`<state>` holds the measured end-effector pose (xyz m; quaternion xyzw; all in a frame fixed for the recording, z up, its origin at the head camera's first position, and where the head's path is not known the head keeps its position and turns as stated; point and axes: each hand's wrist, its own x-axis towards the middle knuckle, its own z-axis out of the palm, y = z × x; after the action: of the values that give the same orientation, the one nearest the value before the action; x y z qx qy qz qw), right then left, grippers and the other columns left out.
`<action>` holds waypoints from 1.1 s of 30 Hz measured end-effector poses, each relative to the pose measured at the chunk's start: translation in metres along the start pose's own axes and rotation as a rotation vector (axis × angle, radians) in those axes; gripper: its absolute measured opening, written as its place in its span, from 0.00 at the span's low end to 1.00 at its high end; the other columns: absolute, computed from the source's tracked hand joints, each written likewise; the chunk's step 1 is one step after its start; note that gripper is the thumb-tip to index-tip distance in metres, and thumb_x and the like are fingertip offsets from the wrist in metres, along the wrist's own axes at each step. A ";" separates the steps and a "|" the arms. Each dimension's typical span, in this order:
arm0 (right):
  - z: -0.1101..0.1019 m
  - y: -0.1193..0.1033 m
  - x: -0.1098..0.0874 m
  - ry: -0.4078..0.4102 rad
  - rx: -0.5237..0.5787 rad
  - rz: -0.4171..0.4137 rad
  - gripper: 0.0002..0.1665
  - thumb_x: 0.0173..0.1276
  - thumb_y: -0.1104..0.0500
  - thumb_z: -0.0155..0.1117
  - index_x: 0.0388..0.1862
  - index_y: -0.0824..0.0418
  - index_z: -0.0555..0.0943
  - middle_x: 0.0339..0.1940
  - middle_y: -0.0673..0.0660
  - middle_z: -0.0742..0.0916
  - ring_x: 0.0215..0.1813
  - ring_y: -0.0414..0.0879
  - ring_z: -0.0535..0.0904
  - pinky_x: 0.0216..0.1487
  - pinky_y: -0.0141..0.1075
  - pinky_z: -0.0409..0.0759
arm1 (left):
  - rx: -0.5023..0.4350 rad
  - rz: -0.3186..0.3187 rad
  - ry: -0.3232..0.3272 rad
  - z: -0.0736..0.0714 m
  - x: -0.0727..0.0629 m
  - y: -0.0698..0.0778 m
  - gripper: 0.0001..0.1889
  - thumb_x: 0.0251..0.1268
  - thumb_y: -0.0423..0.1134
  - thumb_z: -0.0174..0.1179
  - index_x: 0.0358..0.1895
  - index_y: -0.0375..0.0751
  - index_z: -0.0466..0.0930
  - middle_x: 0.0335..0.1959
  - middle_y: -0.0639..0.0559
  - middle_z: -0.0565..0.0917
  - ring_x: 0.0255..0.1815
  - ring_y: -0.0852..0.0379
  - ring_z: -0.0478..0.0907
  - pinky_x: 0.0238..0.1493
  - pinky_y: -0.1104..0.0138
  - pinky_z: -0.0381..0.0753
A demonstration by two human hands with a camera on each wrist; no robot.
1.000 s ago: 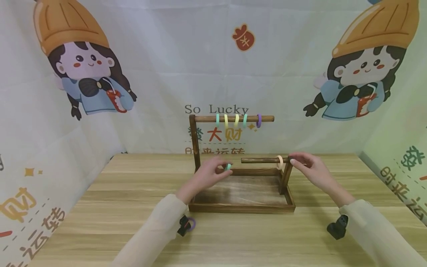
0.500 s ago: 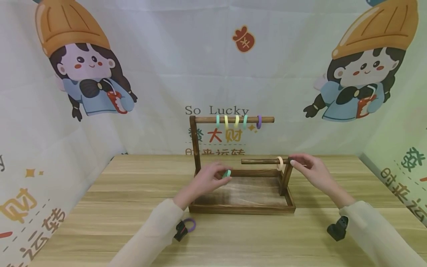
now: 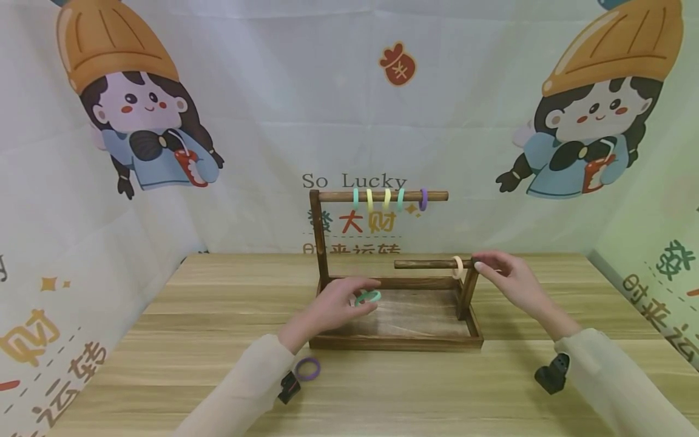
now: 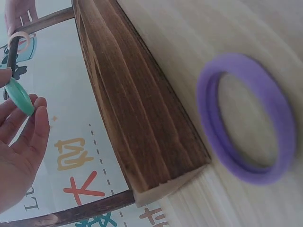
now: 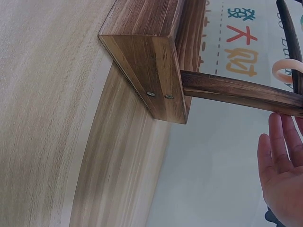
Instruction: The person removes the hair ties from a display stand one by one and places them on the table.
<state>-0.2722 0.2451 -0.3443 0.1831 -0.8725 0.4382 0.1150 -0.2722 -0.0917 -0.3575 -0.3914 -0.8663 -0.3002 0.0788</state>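
My left hand (image 3: 333, 303) pinches a green hair tie (image 4: 20, 97) between thumb and fingertips, above the tray of a dark wooden rack (image 3: 395, 343). The tie appears as a tilted loop in the head view. My right hand (image 3: 510, 276) holds the top of the rack's short right post, thumb in front and fingers behind. On the low bar (image 3: 420, 264) beside it hangs a peach hair tie (image 3: 458, 267). Green, yellow and purple hair ties hang from the upper bar (image 3: 437, 196). A purple hair tie (image 3: 308, 369) lies on the table near my left wrist.
The rack stands on a wood-grain table (image 3: 415, 394), its tall left post (image 3: 319, 237) rising from the tray. A white printed cloth (image 3: 349, 79) hangs behind. Black wrist cameras (image 3: 553, 374) sit under both sleeves.
My left hand has moved down and slightly left with the green hair tie, which has turned to show its loop. More of the purple tie on the table shows. My right hand stays put.
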 end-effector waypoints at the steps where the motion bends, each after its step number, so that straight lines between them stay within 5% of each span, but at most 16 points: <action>1: 0.000 0.000 0.000 0.000 0.001 0.000 0.23 0.68 0.52 0.50 0.55 0.66 0.71 0.50 0.61 0.78 0.48 0.48 0.73 0.42 0.28 0.73 | 0.009 0.002 -0.001 0.000 -0.001 0.000 0.20 0.56 0.39 0.60 0.53 0.38 0.73 0.45 0.48 0.78 0.37 0.58 0.75 0.36 0.69 0.76; 11: 0.000 -0.001 0.000 -0.005 0.005 0.000 0.23 0.68 0.52 0.50 0.55 0.66 0.71 0.50 0.62 0.77 0.49 0.51 0.73 0.43 0.28 0.73 | 0.020 -0.004 -0.026 0.003 -0.013 0.000 0.20 0.54 0.39 0.61 0.52 0.39 0.74 0.41 0.53 0.79 0.37 0.58 0.74 0.37 0.70 0.74; 19: 0.000 -0.002 -0.001 -0.004 0.007 -0.001 0.23 0.68 0.52 0.50 0.55 0.67 0.71 0.50 0.63 0.77 0.50 0.52 0.72 0.42 0.27 0.72 | 0.010 0.100 -0.013 0.007 -0.023 0.000 0.19 0.50 0.36 0.64 0.48 0.35 0.75 0.42 0.48 0.79 0.39 0.55 0.76 0.41 0.71 0.75; 26: 0.000 -0.001 0.000 -0.004 0.002 -0.003 0.23 0.68 0.52 0.49 0.54 0.67 0.71 0.50 0.62 0.77 0.50 0.52 0.72 0.43 0.27 0.72 | 0.005 0.062 -0.088 0.008 -0.035 0.002 0.20 0.53 0.45 0.62 0.48 0.38 0.76 0.39 0.51 0.79 0.36 0.59 0.75 0.38 0.74 0.74; 33: 0.000 0.000 0.000 -0.006 0.002 0.004 0.23 0.68 0.51 0.49 0.54 0.66 0.71 0.50 0.62 0.77 0.50 0.51 0.72 0.43 0.29 0.73 | 0.005 0.085 -0.129 0.013 -0.046 0.001 0.20 0.52 0.44 0.63 0.47 0.38 0.76 0.38 0.53 0.79 0.31 0.65 0.72 0.34 0.76 0.73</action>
<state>-0.2721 0.2452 -0.3445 0.1826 -0.8728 0.4388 0.1113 -0.2383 -0.1130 -0.3843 -0.4464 -0.8527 -0.2687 0.0364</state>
